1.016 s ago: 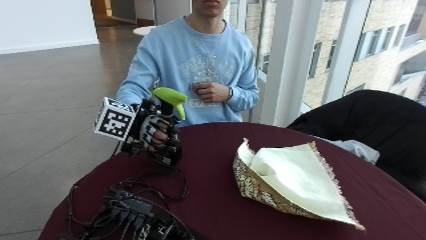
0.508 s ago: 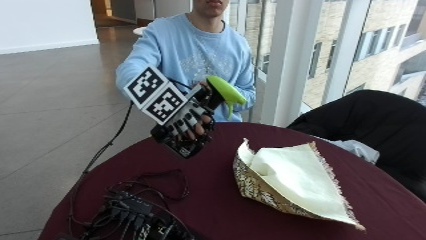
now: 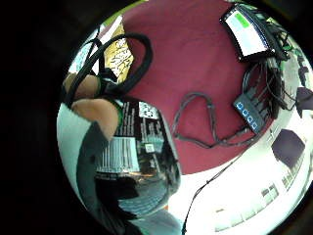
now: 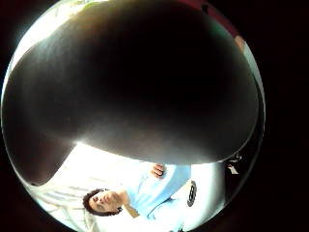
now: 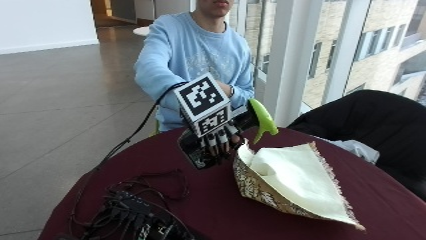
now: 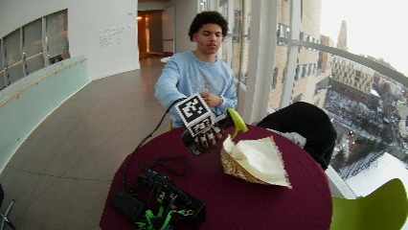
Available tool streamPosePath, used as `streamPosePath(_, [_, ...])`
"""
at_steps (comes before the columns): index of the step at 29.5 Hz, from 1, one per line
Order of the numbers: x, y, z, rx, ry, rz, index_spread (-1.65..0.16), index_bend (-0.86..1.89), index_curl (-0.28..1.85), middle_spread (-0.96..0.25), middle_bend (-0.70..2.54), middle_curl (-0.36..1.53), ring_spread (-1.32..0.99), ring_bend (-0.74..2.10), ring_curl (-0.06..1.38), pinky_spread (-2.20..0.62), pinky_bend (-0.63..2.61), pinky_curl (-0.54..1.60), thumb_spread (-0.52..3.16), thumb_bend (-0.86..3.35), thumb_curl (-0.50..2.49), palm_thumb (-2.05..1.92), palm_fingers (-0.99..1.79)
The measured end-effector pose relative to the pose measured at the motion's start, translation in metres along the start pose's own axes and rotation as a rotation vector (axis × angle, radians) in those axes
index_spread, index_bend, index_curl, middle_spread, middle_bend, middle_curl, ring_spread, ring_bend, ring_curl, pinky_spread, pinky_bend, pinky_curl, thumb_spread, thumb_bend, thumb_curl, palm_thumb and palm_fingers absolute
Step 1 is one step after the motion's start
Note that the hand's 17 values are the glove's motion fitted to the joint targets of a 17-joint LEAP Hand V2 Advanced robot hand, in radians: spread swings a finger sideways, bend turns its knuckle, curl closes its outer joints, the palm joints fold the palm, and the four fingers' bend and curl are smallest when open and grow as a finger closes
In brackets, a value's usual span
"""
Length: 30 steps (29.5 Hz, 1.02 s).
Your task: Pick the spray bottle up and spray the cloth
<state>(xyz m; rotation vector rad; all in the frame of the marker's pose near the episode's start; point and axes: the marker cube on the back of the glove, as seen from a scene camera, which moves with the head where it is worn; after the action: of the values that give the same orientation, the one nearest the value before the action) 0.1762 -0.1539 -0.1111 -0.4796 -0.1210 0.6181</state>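
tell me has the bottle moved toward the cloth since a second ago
Yes. In the outside view the bottle, gripped by the hand, has moved across the table from its edge to right beside the cloth.

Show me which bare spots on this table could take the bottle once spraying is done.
Bare maroon tablecloth lies between the black cable tangle and the cream patterned cloth. A narrower strip runs behind the cloth toward the black jacket. It is crowded where the gloved right hand holds the dark spray bottle with a green trigger head against the cloth's near corner.
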Motion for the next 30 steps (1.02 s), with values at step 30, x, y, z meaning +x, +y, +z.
streamPosePath(30, [-0.021,-0.012,0.008,-0.078,0.119,0.048,-0.27,0.13,0.34,-0.07,0.19,0.4,-0.03,0.37,0.37,0.01,0.31,0.38,0.93,-0.02,0.55,0.91,1.08])
